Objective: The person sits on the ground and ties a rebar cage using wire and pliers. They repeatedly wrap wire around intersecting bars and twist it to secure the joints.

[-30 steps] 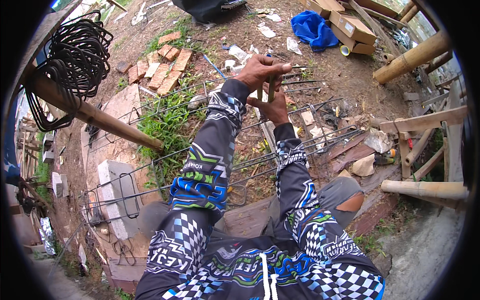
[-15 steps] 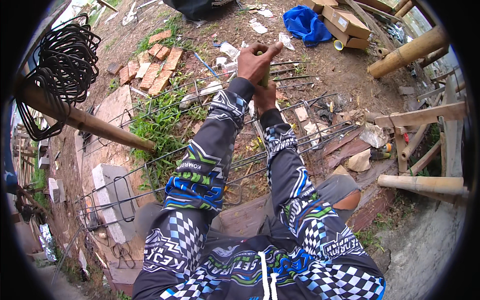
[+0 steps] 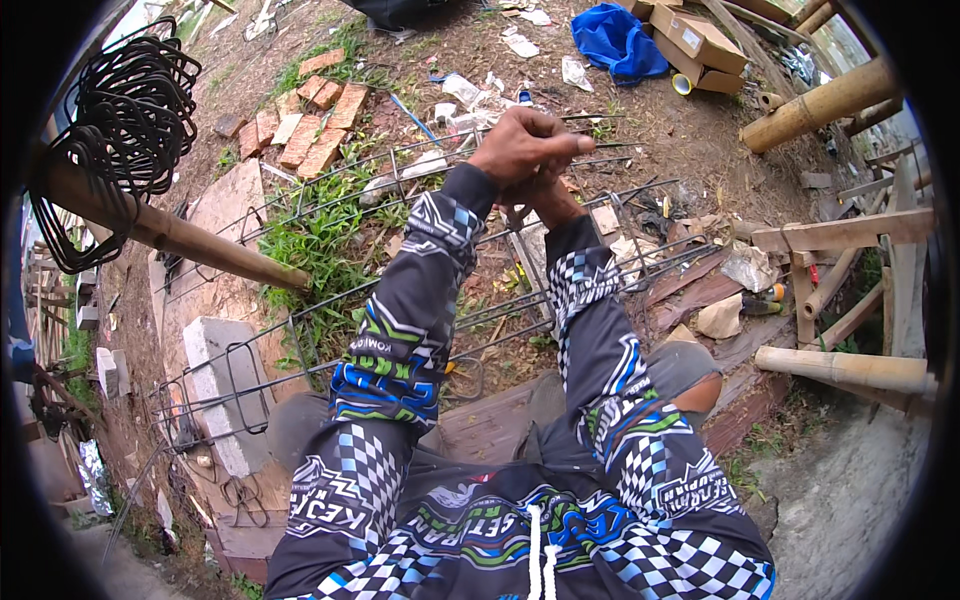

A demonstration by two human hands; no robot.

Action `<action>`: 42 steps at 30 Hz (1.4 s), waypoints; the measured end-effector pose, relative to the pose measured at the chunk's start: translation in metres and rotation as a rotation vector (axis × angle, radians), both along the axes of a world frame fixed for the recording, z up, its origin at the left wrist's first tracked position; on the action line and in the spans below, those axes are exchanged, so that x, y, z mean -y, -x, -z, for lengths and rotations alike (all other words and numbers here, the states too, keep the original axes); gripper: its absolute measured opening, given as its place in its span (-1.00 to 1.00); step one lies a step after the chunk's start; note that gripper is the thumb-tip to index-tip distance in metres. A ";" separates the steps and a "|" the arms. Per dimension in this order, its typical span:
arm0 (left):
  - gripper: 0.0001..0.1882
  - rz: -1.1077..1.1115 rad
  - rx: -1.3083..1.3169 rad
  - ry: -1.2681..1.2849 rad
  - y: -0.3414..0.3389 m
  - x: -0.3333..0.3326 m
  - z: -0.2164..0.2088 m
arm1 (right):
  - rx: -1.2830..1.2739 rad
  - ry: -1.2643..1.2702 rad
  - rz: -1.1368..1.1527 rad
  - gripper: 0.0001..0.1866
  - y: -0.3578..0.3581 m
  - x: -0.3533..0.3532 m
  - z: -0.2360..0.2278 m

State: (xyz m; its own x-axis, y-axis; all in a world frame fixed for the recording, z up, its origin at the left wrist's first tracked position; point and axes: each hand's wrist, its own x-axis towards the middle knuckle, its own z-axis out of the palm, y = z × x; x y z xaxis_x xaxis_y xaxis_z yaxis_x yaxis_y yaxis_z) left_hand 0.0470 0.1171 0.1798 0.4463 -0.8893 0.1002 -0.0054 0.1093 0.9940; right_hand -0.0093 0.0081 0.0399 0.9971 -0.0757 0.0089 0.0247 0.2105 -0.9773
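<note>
Over a long cage of thin steel rebar (image 3: 295,345), both hands meet in front of me. My left hand (image 3: 530,150) is closed, knuckles up, with the thumb pointing right. Just below it and partly hidden behind it, my right hand (image 3: 555,200) is closed too, its fingers mostly out of sight. A small greyish metal bit (image 3: 516,216) shows beneath the hands; what they grip is otherwise hidden. Rebar ends pass close by on the right. Under the cage's left end lies a pale concrete block (image 3: 215,385).
Bent black stirrups (image 3: 130,130) hang on a bamboo pole (image 3: 220,252) at left. Broken bricks (image 3: 320,145) lie beyond the cage. Far right are a blue sheet (image 3: 615,45) and cardboard boxes (image 3: 700,45). A bamboo-and-wood frame (image 3: 845,235) stands at right.
The hands have shifted slightly nearer and to the right, and the left has turned. A green handle seen standing between them is now hidden.
</note>
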 end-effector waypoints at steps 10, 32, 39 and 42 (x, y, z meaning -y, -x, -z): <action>-0.38 -0.857 0.352 -0.204 0.007 0.044 -0.004 | -0.071 0.541 0.809 -0.61 -0.028 -0.038 -0.010; -0.51 0.165 -0.344 0.025 -0.038 0.012 0.011 | -0.239 0.068 -0.111 -0.71 -0.001 -0.009 -0.035; -0.30 -0.893 -0.026 -0.153 0.043 0.017 0.014 | 0.073 0.021 0.708 -0.67 -0.006 -0.078 0.001; -0.59 -0.154 -0.165 -0.054 -0.012 -0.008 0.013 | -0.055 0.384 0.474 -0.70 0.016 -0.053 -0.016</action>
